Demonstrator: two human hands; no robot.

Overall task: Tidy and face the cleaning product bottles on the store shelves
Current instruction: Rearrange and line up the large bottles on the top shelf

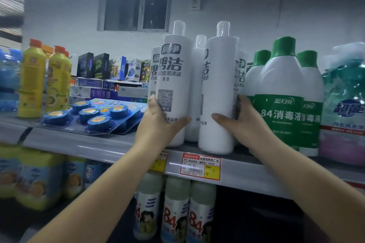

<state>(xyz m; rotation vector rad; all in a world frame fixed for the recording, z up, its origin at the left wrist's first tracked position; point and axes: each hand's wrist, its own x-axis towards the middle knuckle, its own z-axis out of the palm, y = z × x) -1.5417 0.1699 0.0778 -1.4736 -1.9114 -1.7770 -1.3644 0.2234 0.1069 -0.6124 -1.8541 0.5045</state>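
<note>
Several tall white cleaner bottles stand on the upper shelf. My left hand grips the front left white bottle, whose dark label faces me. My right hand wraps around the front right white bottle, whose label is turned to the right, mostly out of sight. More white bottles stand behind and between these two. Both gripped bottles are upright at the shelf's front edge.
Green-capped 84 disinfectant bottles stand right of my right hand, then a teal detergent jug. Left lie blue toilet-block packs and yellow bottles. A price tag hangs on the rail. Lower shelf holds 84 bottles.
</note>
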